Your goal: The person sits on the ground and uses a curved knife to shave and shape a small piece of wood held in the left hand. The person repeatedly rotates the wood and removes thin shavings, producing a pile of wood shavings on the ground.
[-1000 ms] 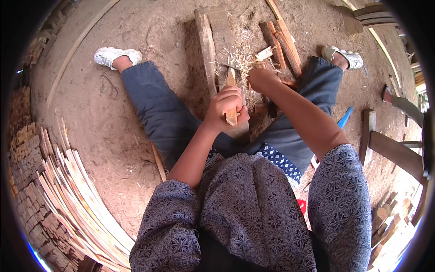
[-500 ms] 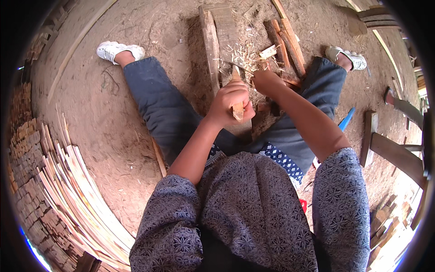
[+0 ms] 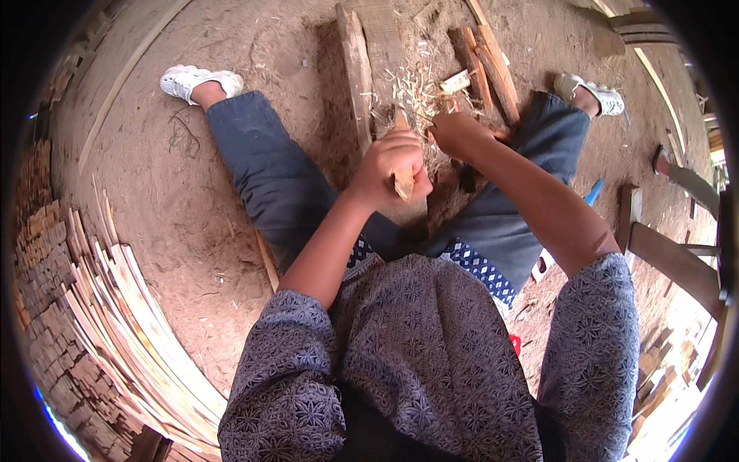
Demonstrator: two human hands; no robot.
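My left hand (image 3: 389, 171) is closed around a short piece of pale wood (image 3: 403, 186). One end sticks out below the fist, and the narrower far end points up over a broad plank (image 3: 382, 38) on the ground. Just to the right, my right hand (image 3: 459, 137) is closed in a fist on a knife. Its thin blade cannot be made out clearly now; the half-second-old picture shows it reaching across the wood's tip. Curled wood shavings (image 3: 416, 86) lie beyond both hands, beside the plank.
A rough timber (image 3: 356, 77) lies along the plank's left side. Reddish sticks (image 3: 493, 73) are at its right, by my outstretched leg (image 3: 550, 138). Long pale strips (image 3: 142, 331) and stacked wood (image 3: 46, 308) fill the lower left. A wooden bench frame (image 3: 670, 262) stands at right.
My right forearm and elbow have shifted slightly outward to the right. The blade, plain across the wood's tip before, is no longer distinct. My left hand keeps its hold almost in place.
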